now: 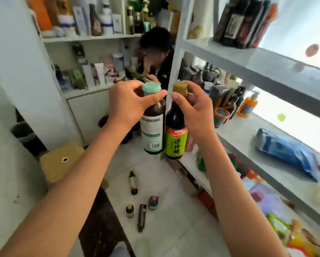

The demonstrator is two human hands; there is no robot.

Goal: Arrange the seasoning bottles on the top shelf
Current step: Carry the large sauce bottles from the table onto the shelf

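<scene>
Bottles fill both hands, held upright side by side in the air in front of the white shelving. Left hand has its grip closed round the neck of the green-capped bottle, thumb lying across just under the cap; this bottle is dark with a pale label and a barcode near its base. Right hand has its grip closed round the neck of the vinegar bottle, which has a mustard-coloured cap and a bright green label. The two bottles touch or nearly touch along their sides. Up at the right, the top shelf carries a cluster of dark bottles near its front edge. Below, on the floor, four small bottles are scattered, two standing and two lying. A blue packet lies on a lower shelf.
</scene>
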